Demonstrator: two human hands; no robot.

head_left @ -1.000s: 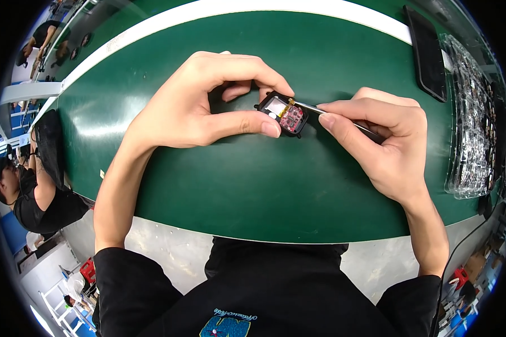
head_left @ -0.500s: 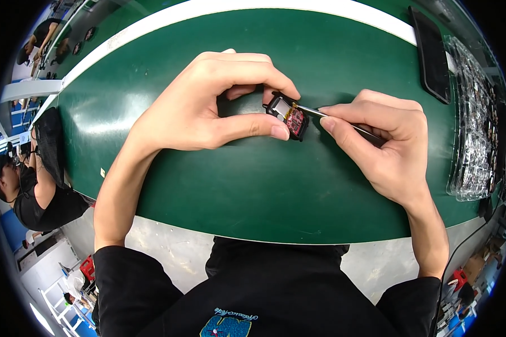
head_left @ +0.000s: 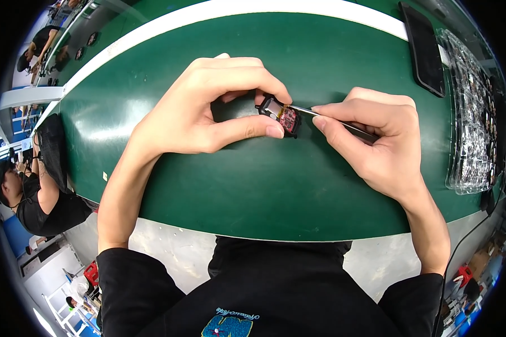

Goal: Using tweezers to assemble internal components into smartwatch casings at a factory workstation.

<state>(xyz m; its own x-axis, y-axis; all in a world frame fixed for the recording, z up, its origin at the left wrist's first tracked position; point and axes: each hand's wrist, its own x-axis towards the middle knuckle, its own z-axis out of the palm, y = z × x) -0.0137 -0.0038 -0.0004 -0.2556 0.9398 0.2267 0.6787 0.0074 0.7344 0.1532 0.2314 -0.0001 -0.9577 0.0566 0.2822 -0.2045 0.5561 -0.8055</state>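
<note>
Between the thumb and fingers of my left hand is a small black watch case, its inside facing up. A red circuit board, a silvery block and a yellow strip show within it. My right hand pinches a pair of thin metal tweezers like a pen. The tip of the tweezers reaches the upper edge of the case, by the yellow strip, close to my left fingertips. Whether the tip grips anything is too small to tell.
A green table lies beneath my hands. At the right stand stacked clear plastic trays, with a black phone-like slab beside them. A white bar crosses the far side. At the left sits a co-worker near a black mesh bag.
The view has shifted slightly, and both hands with the watch case and tweezers appear a little further left. The tweezers still meet the case near the yellow strip.
</note>
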